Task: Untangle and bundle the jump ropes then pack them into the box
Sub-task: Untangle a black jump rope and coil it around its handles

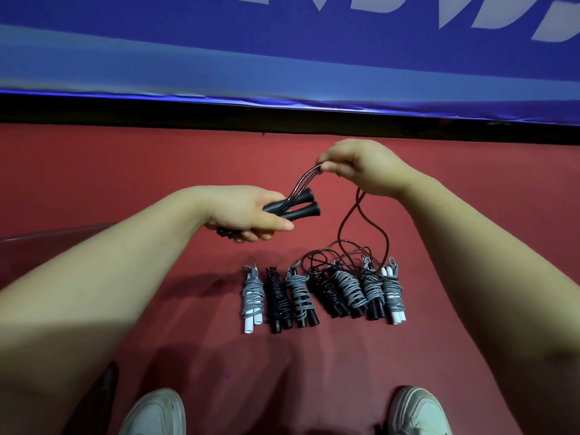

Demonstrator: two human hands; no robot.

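Observation:
My left hand (248, 215) grips the two black handles (298, 205) of a jump rope, held side by side above the red floor. My right hand (361, 171) pinches that rope's dark cord (306, 177) just past the handles. The loose rest of the cord (351, 227) hangs down from my right hand and lies in loops on the floor. Below, several bundled jump ropes lie in a row: a grey-wrapped one with white handles (252, 298) at the left, black ones (277, 301) and grey-wrapped ones (348, 288) beside it, another white-handled one (394, 293) at the right. No box is visible.
The red floor (157, 171) ends at a black strip under a blue banner wall (282, 58) at the back. My two white shoes (153, 412) (417, 412) stand at the bottom edge. A dark object (108, 381) shows at the lower left.

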